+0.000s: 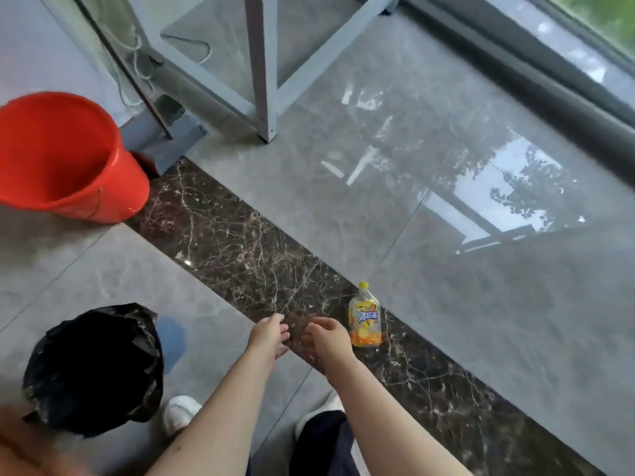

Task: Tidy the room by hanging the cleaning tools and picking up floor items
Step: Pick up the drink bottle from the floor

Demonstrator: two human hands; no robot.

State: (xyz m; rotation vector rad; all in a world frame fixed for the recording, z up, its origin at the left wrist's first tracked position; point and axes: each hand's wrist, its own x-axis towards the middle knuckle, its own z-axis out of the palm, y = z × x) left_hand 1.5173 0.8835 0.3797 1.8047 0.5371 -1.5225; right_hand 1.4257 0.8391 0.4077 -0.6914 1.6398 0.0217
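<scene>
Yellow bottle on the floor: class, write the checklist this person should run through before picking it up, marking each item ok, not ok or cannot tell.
1. Yellow bottle in plain view, nothing covering it: ok.
2. Right hand empty and open, close beside the bottle: ok.
3. Left hand empty: ok.
4. Bottle cap shut tight: cannot tell.
5. Black bin bag open to take the bottle: ok.
6. Dark marble strip around the bottle free of spills: cannot tell, the floor is glossy.
</scene>
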